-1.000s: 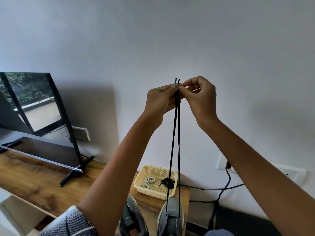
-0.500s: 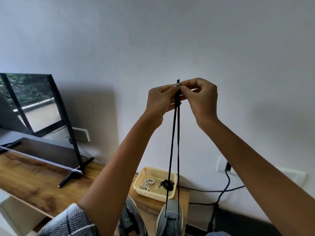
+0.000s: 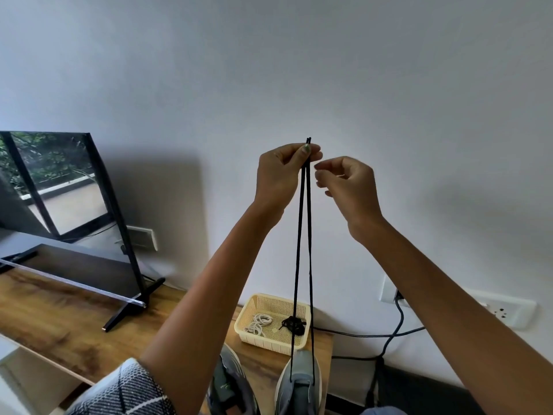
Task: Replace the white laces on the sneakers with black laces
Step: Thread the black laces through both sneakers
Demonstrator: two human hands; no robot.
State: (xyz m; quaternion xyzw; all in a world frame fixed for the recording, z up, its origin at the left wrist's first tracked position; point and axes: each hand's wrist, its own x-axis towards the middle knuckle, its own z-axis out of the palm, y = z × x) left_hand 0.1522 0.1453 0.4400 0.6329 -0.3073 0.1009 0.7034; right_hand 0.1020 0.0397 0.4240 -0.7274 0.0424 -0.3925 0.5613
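Black lace (image 3: pixel 302 235) ends pinched in left hand (image 3: pixel 279 175) fingers (image 3: pixel 308 151).

A home living room: a flat-screen TV (image 3: pixel 59 187) is standing on a wooden bench (image 3: pixel 59 319) against a plain white wall (image 3: pixel 269 70), with a cable (image 3: pixel 389 333) running from a wall socket (image 3: pixel 392 290) and sneakers (image 3: pixel 299 384) sitting by a small plastic basket (image 3: pixel 266 302).

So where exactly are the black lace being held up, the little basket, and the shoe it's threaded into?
black lace (image 3: pixel 302 235), head view: mid-length of the two taut strands.
basket (image 3: pixel 270 344), head view: front wall of the cream mesh.
right sneaker (image 3: pixel 300 384), head view: grey toe and tongue area.
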